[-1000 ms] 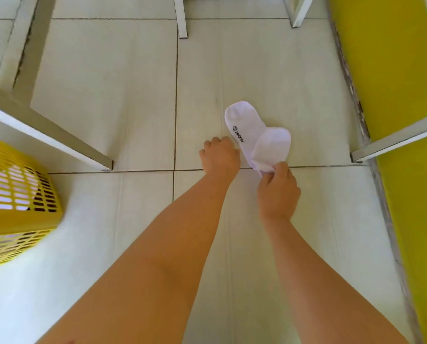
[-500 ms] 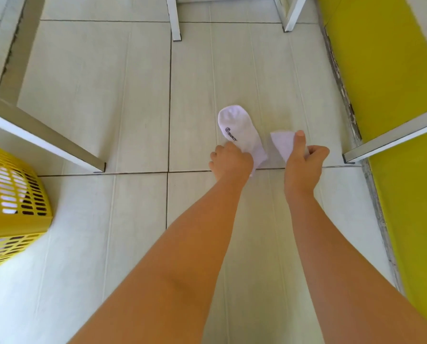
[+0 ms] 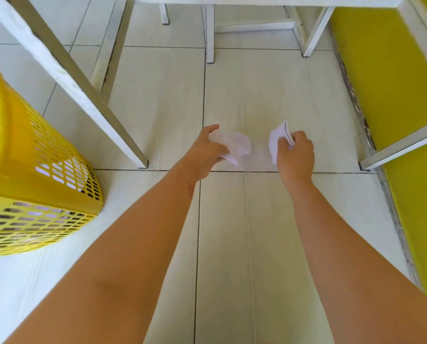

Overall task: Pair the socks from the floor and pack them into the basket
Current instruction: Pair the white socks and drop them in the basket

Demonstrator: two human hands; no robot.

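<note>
Two white socks are held apart above the tiled floor. My left hand [image 3: 203,155] grips one white sock [image 3: 237,145], which looks motion-blurred and bunched beside the fingers. My right hand [image 3: 296,155] grips the other white sock [image 3: 277,137], folded, with its cuff edge pointing up. The hands are about a hand's width apart. A yellow slotted basket [image 3: 33,175] stands at the left edge, with dark and light fabric showing through its holes.
White metal furniture legs [image 3: 83,95] slant across the floor between the basket and my hands. More white legs [image 3: 210,33] stand at the back, and a white bar [image 3: 401,145] juts in from the right by a yellow wall [image 3: 386,70].
The socks lay overlapped on the floor; now each hand has lifted one and they have moved apart. The view has pulled back and tilted up, showing more of the basket.
</note>
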